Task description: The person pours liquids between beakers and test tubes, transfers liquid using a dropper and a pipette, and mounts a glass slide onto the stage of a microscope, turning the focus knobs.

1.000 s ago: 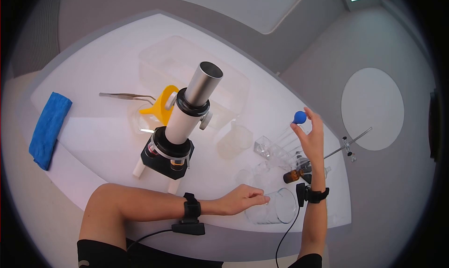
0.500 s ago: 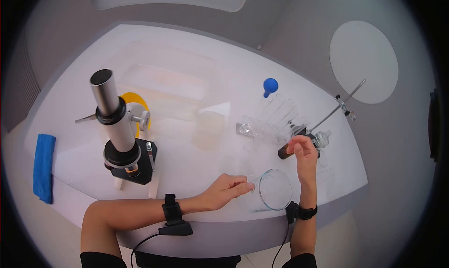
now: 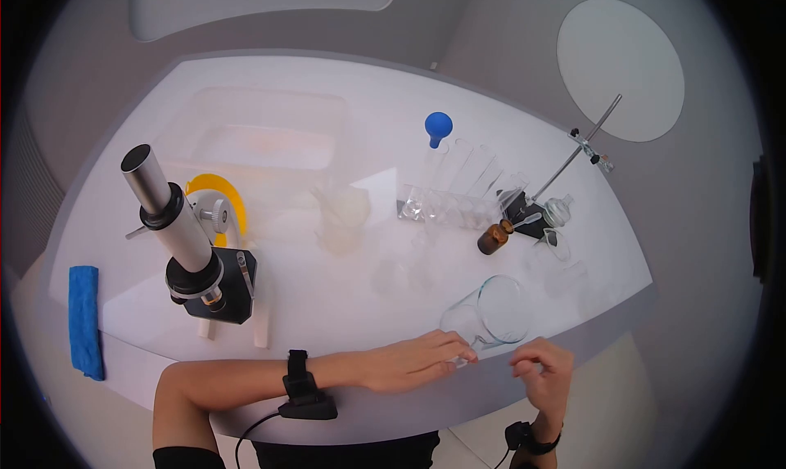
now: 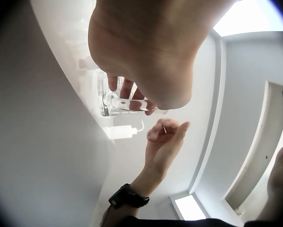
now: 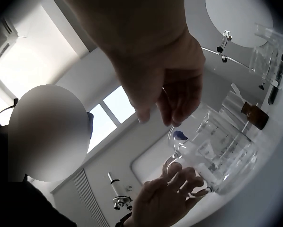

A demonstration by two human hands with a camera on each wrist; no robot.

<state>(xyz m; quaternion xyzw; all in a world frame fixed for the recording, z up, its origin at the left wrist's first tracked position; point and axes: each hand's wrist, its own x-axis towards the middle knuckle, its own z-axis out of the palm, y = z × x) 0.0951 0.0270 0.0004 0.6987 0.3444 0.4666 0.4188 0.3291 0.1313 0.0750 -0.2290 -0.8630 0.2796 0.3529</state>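
The left hand (image 3: 413,363) seems to pinch the glass cup (image 3: 498,315) to steady it, while the right hand (image 3: 544,379) curls loosely nearby, holding nothing.

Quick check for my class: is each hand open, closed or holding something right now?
Left hand: closed, holding the glass jug.
Right hand: open, fingers loosely curled, holding nothing.

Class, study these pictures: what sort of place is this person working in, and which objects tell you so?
Probably a school or teaching laboratory. A microscope stands on the white table, with a brown glass bottle and a metal stand with a clamp farther to the right.
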